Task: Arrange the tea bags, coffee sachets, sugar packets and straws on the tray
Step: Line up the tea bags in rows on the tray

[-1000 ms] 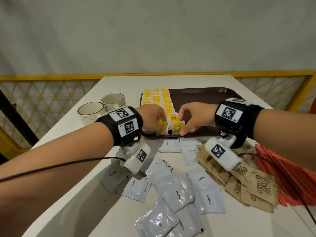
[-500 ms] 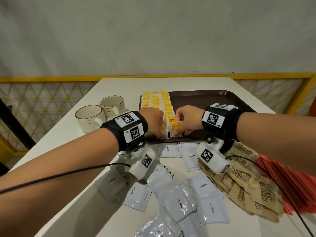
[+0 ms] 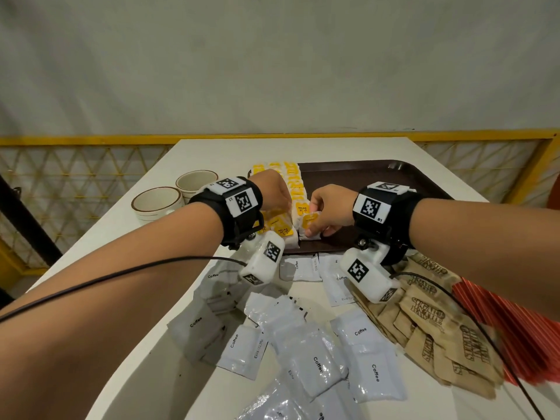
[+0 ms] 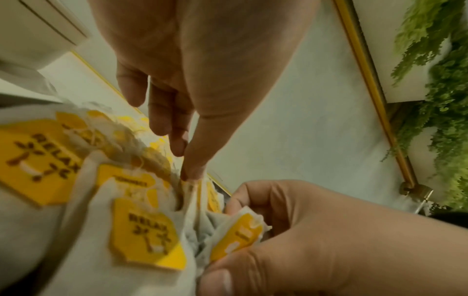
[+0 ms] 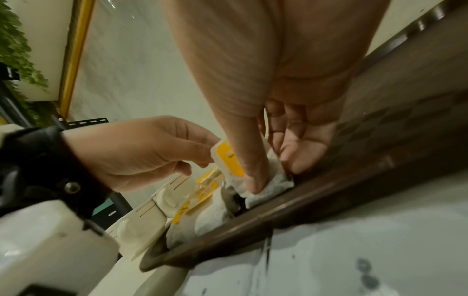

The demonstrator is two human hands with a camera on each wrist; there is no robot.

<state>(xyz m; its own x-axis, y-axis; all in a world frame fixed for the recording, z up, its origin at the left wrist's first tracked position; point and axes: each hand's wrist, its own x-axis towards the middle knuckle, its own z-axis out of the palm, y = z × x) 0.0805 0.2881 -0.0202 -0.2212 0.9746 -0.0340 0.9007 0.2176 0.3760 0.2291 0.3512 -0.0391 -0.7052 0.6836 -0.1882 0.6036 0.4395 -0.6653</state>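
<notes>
Tea bags with yellow tags lie in rows on the left part of the brown tray. My right hand pinches one tea bag between thumb and fingers and holds it down at the tray's near rim. My left hand reaches over the neighbouring row, a fingertip touching the top edge of a tea bag; it grips nothing. White coffee sachets, brown sugar packets and red straws lie on the table in front of the tray.
Two cream cups stand left of the tray, close to my left wrist. The right part of the tray is bare. A yellow railing runs behind the white table. Cables trail from both wrist cameras.
Both hands have stayed at the near end of the tea bag rows. My right hand has pressed its tea bag lower against the tray's near rim.
</notes>
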